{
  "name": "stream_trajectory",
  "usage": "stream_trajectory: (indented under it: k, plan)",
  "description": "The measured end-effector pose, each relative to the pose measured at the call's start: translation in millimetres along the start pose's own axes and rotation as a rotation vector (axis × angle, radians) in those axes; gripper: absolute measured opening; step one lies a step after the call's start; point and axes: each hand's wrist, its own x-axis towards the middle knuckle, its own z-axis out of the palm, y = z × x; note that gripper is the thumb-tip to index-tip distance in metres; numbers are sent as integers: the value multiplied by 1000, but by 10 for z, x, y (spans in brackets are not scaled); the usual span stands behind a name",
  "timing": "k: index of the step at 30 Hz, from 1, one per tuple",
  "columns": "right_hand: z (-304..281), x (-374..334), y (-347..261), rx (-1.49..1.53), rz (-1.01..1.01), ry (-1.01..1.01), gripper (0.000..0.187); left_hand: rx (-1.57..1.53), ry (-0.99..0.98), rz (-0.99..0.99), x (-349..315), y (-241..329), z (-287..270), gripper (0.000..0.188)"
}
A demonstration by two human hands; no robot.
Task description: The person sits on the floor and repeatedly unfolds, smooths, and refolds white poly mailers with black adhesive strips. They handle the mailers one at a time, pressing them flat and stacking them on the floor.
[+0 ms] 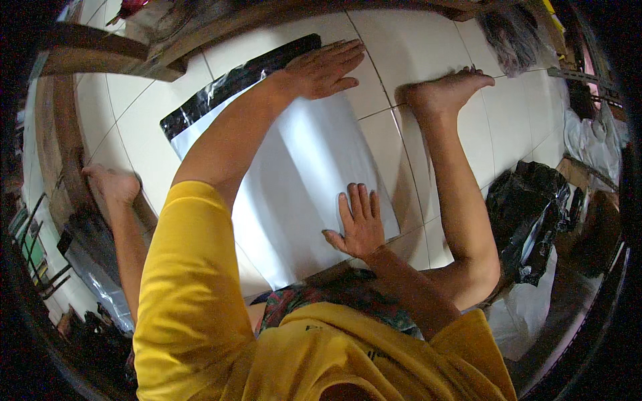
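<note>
A large, glossy whitish plastic sheet, perhaps a flat bag, lies on the floor between my legs. Along its far edge runs a shiny black band, slightly wrinkled. My left hand rests flat at the right end of this band, fingers stretched to the right and holding nothing. Nearer to me, my right hand presses palm down on the sheet's right side, its fingers spread and pointing away. Whether anything lies inside or beneath the sheet is hidden.
Pale tiles make up the floor. A wooden beam crosses the far side. To the right lie crumpled black plastic and a whitish plastic bag; a clear plastic bundle sits far right. My bare legs flank the sheet.
</note>
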Motion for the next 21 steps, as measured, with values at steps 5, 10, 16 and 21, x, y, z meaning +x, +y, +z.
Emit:
stream_trajectory:
  k: [5,10,16,21]
  plan:
    - [8,27,-10,-41,9,-21,92,68,142,113,13,134,-43,68]
    - [36,54,5,-57,-10,-52,92,-440,104,238,-752,1557,7,67]
    - [106,53,31,-57,-14,-25,90,-412,-94,220,-1383,1920,115,75]
    - [64,7,-26,-80,-1,-22,90,-195,-122,73,-1160,1102,-138,77]
